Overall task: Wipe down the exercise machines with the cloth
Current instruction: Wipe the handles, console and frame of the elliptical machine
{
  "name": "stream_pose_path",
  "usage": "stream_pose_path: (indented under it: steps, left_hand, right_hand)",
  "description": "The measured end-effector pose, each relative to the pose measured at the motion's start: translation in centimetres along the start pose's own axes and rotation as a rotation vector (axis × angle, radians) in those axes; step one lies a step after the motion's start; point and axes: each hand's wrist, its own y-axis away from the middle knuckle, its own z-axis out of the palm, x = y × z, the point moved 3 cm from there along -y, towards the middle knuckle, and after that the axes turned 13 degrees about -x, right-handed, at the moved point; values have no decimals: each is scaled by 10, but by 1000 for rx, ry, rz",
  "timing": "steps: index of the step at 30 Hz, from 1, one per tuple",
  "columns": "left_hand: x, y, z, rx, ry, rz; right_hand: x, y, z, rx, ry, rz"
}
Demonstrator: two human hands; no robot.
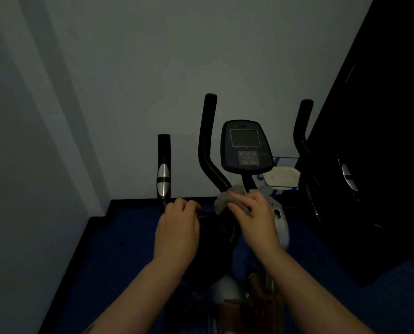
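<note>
Dim room here: grey wall ahead, blue floor below, a tall dark cabinet crowding in on the right, pale tray tucked behind the machine. The exercise bike stands dead centre, console up top, tall black handlebars either side. Left hand curls round the low bar. Right hand pinches the grey cloth, pressed against the handlebar's base just under the console

The cloth is grey. The exercise machine is black with silver grip bands, its console screen dark grey. The floor is blue, the wall pale grey.
</note>
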Motion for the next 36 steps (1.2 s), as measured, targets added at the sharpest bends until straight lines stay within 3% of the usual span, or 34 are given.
stream_pose_path:
  steps: [5,9,14,16,19,22,27,30,33,36]
  left_hand:
    - [0,4,-1,-25,1,-62]
    - [3,7,-5,-60,34,-100]
    - [4,13,-6,-38,80,-115]
    - [4,14,-4,-28,90,-104]
    - [1,13,-3,-17,103,-107]
    - [-1,13,-1,-5,112,-109]
    - [-1,12,-1,16,132,-98]
    - [-1,13,-2,23,132,-89]
    - [-1,14,-2,22,147,-93]
    - [-1,15,-3,18,164,-86]
  right_hand:
    - [-1,6,-15,-35,-61,24]
    - [-12,-14,-7,60,-94,10]
    - [11,48,20,157,-191,6]
    - [15,54,14,114,-232,18]
    - [9,24,1,31,-146,9]
    - [3,15,1,99,-131,47]
    - [13,85,28,123,-140,-69]
    - [14,58,13,76,-160,-56]
    - [5,27,7,145,-152,30]
    - [3,52,21,145,-141,16]
